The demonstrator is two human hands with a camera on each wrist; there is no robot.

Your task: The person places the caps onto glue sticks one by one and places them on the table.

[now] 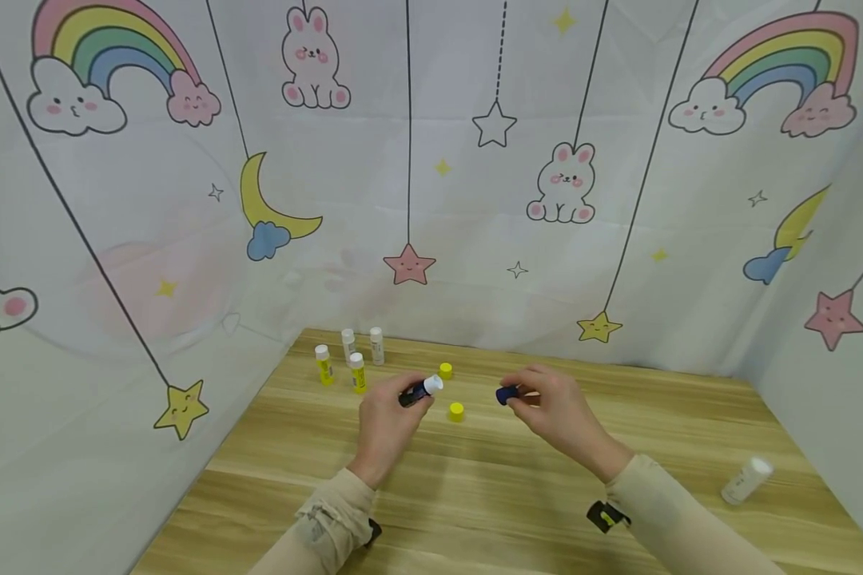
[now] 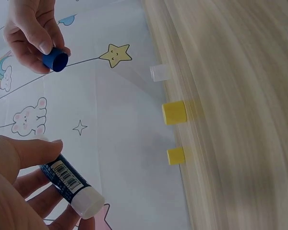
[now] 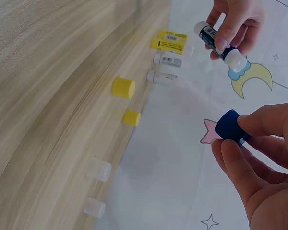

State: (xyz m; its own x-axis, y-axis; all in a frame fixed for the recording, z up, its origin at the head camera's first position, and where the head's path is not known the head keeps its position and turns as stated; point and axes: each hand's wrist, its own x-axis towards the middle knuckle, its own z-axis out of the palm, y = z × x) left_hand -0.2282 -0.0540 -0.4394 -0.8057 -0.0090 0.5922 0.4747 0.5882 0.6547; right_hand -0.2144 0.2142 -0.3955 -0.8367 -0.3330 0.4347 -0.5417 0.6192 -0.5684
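My left hand (image 1: pixel 388 423) grips a dark blue glue stick (image 1: pixel 415 391) with a white end, tilted up above the table. In the left wrist view a barcode label shows on the glue stick (image 2: pixel 67 179), between thumb and fingers. To its right, my right hand (image 1: pixel 557 411) pinches a blue cap (image 1: pixel 507 395) between thumb and fingertips. The cap (image 3: pixel 232 127) is apart from the glue stick, and its hollow side shows in the left wrist view. Two yellow caps (image 1: pixel 456 412) lie on the table between and beyond the hands.
At the wooden table's (image 1: pixel 475 503) back left stand two yellow glue sticks (image 1: pixel 358 373) and two white ones (image 1: pixel 377 346). A white glue stick (image 1: pixel 746 481) is near the right edge. Two translucent caps (image 3: pixel 100 169) sit on the table. Printed cloth (image 1: pixel 460 200) hangs behind and at both sides.
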